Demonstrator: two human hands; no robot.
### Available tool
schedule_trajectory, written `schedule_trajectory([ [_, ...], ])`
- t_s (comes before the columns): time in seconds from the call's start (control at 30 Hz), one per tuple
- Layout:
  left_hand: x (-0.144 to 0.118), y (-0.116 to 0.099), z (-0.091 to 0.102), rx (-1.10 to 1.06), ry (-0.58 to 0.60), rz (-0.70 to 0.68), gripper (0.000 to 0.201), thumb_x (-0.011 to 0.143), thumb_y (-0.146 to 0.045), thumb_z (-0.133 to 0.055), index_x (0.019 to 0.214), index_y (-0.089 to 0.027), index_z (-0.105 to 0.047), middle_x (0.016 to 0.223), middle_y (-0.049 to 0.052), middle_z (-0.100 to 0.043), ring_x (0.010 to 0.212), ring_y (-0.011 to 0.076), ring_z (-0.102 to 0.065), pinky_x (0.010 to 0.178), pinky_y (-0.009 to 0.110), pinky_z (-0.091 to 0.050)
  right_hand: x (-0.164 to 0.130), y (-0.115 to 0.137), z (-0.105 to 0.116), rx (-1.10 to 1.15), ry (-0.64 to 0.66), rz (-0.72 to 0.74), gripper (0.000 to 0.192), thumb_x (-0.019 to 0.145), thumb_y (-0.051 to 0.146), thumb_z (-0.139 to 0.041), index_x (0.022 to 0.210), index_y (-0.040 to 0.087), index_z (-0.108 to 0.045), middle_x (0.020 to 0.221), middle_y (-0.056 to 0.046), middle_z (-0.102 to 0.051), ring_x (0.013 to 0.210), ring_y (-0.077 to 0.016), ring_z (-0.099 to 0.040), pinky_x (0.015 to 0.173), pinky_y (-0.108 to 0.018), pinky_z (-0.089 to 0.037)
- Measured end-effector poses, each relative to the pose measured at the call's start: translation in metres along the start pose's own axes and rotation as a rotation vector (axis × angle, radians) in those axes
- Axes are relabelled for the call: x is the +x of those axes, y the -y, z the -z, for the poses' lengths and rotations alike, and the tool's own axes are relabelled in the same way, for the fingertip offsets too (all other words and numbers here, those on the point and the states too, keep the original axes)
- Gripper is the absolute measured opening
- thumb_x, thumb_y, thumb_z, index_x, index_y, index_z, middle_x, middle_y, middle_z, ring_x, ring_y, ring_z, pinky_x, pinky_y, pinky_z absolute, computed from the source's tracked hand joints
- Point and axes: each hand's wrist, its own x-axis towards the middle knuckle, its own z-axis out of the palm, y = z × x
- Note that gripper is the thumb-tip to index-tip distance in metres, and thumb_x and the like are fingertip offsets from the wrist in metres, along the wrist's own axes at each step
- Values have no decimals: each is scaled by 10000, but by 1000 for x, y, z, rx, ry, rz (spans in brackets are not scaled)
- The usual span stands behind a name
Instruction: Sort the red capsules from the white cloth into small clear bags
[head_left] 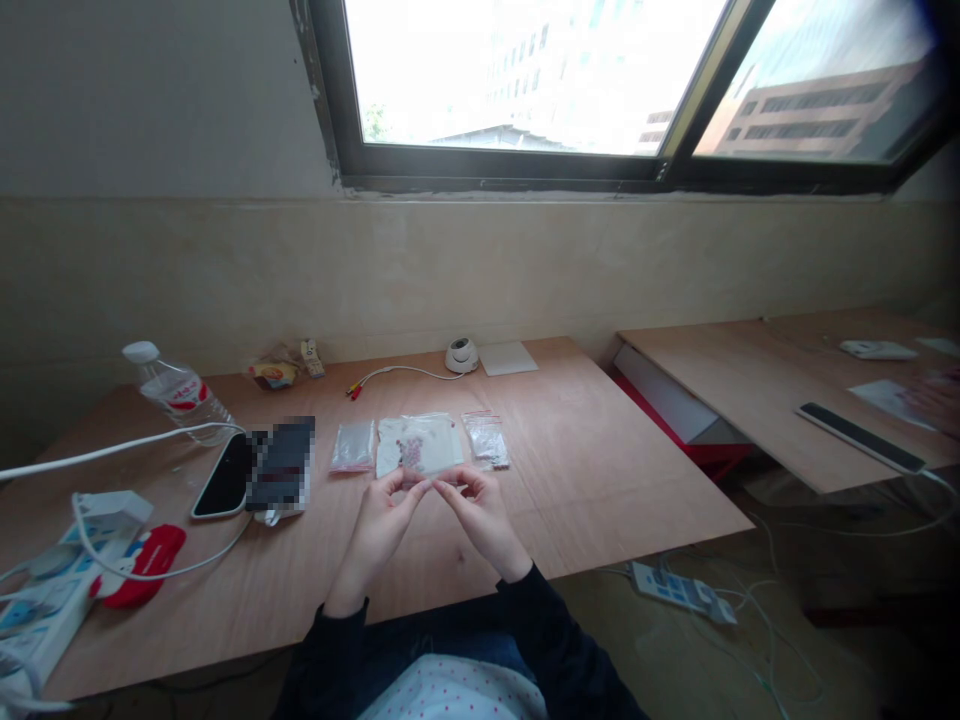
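Note:
My left hand [388, 515] and my right hand [481, 512] meet above the near edge of a white cloth [442, 435]. Thumbs and index fingers of both are pinched together, tip to tip; whatever lies between them is too small to make out. Several small reddish-purple pieces [411, 447] are scattered on the cloth. To its left lies a clear plastic bag [352, 446]. A second clear zip bag [487, 440], holding small pale pieces, is on the right.
Left on the desk are a phone [221, 480], a pixelated dark item [281, 465], a water bottle [180, 392], a red pouch [142, 565] and a power strip [56, 600] with cables. A dome camera [461, 355] and white card [508, 358] sit behind. Another person's hand [934, 395] is far right.

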Motion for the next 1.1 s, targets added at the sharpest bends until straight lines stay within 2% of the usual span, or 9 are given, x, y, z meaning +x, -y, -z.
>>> schedule_trajectory([
  [0.17, 2, 5, 1, -80, -5, 25, 231, 744, -367, -626, 761, -145, -689, 774, 54, -700, 801, 204, -627, 753, 286, -460, 1, 4, 1, 14, -28, -67, 171, 725, 351, -659, 706, 185, -697, 712, -44, -670, 708, -190, -597, 588, -273, -438],
  [0.33, 4, 9, 10, -73, -78, 81, 233, 704, -372, -661, 720, -143, -701, 713, 40, -693, 735, 187, -617, 700, 268, -453, 0, 6, 0, 54, -60, -120, 228, 689, 398, -693, 699, 170, -699, 700, -52, -683, 677, -193, -611, 596, -284, -451],
  [0.53, 8, 10, 27, -1, -116, 73, 254, 659, -398, -691, 672, -145, -702, 658, 38, -679, 633, 171, -597, 613, 257, -449, 11, 4, -9, 40, 16, -60, 220, 698, 399, -683, 662, 183, -698, 679, -40, -687, 667, -183, -615, 625, -284, -461],
  [0.63, 18, 15, 39, 54, -221, 82, 288, 648, -426, -687, 678, -140, -695, 609, 35, -668, 579, 167, -590, 574, 253, -442, 31, -1, -25, -9, 85, -42, 242, 718, 409, -653, 695, 174, -709, 675, -40, -693, 650, -180, -620, 611, -277, -471],
  [0.7, 28, 22, 48, 112, -320, 93, 321, 646, -446, -674, 721, -134, -694, 618, 47, -680, 592, 189, -616, 576, 261, -447, 49, -7, -40, -159, 148, -61, 299, 796, 399, -563, 809, 142, -714, 735, -64, -709, 688, -182, -638, 621, -270, -478],
  [0.73, 33, 27, 54, 164, -364, 98, 337, 654, -457, -658, 748, -135, -694, 660, 59, -697, 607, 202, -631, 579, 267, -450, 58, -10, -49, -299, 199, -80, 321, 842, 384, -496, 860, 144, -709, 773, -63, -715, 714, -174, -644, 631, -260, -477],
  [0.8, 43, 39, 64, 390, -438, 107, 336, 687, -466, -607, 758, -150, -698, 727, 83, -717, 651, 230, -651, 594, 277, -443, 72, -16, -66, -399, 233, -107, 300, 859, 335, -468, 833, 160, -710, 778, -56, -717, 721, -178, -649, 638, -263, -468],
  [0.9, 50, 57, 76, 742, -422, 161, 324, 760, -415, -509, 796, -153, -697, 814, 125, -722, 773, 275, -661, 635, 289, -437, 84, -24, -89, -543, 258, -147, 244, 833, 315, -504, 810, 178, -704, 790, -70, -716, 806, -224, -653, 697, -307, -461],
  [1.1, 49, 80, 79, 886, -379, 214, 321, 772, -267, -434, 840, -84, -688, 868, 221, -687, 855, 340, -636, 687, 338, -434, 87, -34, -115, -788, 301, -205, 257, 820, 348, -523, 859, 147, -679, 930, -156, -698, 924, -296, -637, 761, -385, -455],
])
